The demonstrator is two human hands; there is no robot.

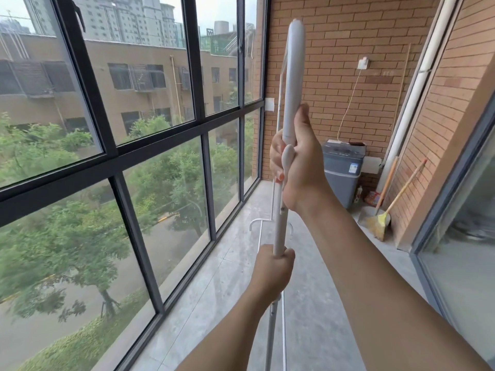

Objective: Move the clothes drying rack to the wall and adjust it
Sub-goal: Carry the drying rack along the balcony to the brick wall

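The white clothes drying rack (292,84) stands upright in the middle of the view, seen end-on, so its thin poles line up one behind the other. My right hand (300,162) is wrapped around the upper pole where a small white clip sits. My left hand (273,266) grips the same pole lower down. A curved white foot of the rack (258,223) shows near the floor beyond my hands. The brick wall (334,62) is at the far end of the balcony.
Tall dark-framed windows (134,156) run along the left. A grey washing machine (342,170) stands against the far wall, with a broom (380,223), a dustpan and poles to its right. A glass door (468,250) lines the right side. The floor is grey concrete.
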